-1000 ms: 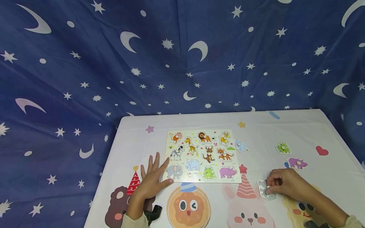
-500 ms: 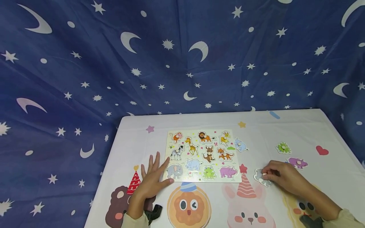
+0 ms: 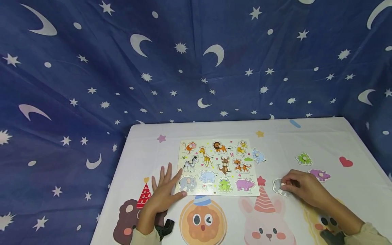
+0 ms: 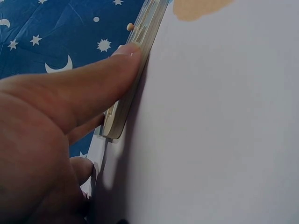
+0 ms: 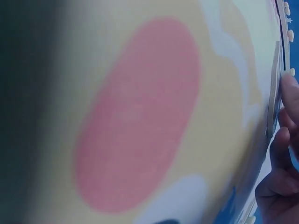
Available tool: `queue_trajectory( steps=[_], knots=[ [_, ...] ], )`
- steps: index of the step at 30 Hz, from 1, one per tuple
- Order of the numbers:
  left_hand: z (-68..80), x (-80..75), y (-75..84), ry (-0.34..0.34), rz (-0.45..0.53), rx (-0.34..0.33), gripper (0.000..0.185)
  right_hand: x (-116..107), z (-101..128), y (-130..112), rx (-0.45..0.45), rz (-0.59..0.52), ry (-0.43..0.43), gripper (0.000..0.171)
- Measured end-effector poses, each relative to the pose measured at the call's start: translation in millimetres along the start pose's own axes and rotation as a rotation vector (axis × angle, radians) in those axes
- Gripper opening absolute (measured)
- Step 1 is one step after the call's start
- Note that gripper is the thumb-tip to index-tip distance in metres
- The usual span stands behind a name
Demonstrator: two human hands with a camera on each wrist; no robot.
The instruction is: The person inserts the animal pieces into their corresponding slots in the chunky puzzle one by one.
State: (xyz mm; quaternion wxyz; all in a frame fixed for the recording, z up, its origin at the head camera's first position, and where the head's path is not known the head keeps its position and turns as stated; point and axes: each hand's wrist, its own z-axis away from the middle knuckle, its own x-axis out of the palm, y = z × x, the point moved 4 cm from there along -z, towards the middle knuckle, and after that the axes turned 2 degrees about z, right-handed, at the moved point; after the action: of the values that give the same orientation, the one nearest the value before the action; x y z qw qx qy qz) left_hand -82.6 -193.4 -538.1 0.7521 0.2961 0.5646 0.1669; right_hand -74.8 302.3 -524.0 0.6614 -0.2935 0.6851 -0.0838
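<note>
My right hand [image 3: 303, 187] pinches the knob of a grey elephant puzzle piece [image 3: 277, 186] at the right of the table. In the right wrist view that piece [image 5: 274, 93] shows edge-on beside the fingertips. My left hand [image 3: 165, 192] lies with spread fingers at the lower left corner of a cream animal puzzle board [image 3: 256, 192]. Its thumb [image 4: 107, 79] presses the board's near edge in the left wrist view. Knobbed animals such as the lion [image 3: 218, 147] sit in the upper rows. The bottom row shows printed pictures of an elephant, rhino, frog and hippo.
A blue rhino piece [image 3: 258, 156] lies against the board's right edge. Farther right are a green frog piece [image 3: 304, 159] and a purple hippo piece [image 3: 320, 175]. The white tablecloth [image 3: 294, 136] has printed cartoon figures. A blue star-patterned curtain [image 3: 183, 102] hangs behind.
My right hand has moved the elephant piece away from me and slightly left, turning it on the way. In the last half second it shifts only a little. The left hand stays put.
</note>
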Motion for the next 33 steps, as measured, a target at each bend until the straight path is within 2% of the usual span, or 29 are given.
queue_trajectory(
  steps=[11, 17, 21, 26, 33],
  knots=[
    [-1.3, 0.8, 2.0, 0.007, 0.008, 0.006, 0.085, 0, -3, 4, -0.031, -0.025, 0.06, 0.028],
    [-1.2, 1.0, 2.7, 0.01, 0.01, 0.0, 0.085, 1, -9, 5, -0.036, 0.002, 0.058, 0.024],
    [-0.9, 0.9, 2.7, 0.009, 0.011, -0.001, 0.085, -1, -13, 2, -0.072, 0.042, 0.082, 0.026],
    [-0.4, 0.9, 1.9, 0.007, 0.006, 0.001, 0.085, -6, -21, -6, -0.146, 0.042, 0.126, 0.031],
    [-0.4, 0.6, -1.5, -0.021, -0.003, -0.018, 0.085, -4, -40, -34, -0.177, -0.027, 0.104, 0.027]
  ],
)
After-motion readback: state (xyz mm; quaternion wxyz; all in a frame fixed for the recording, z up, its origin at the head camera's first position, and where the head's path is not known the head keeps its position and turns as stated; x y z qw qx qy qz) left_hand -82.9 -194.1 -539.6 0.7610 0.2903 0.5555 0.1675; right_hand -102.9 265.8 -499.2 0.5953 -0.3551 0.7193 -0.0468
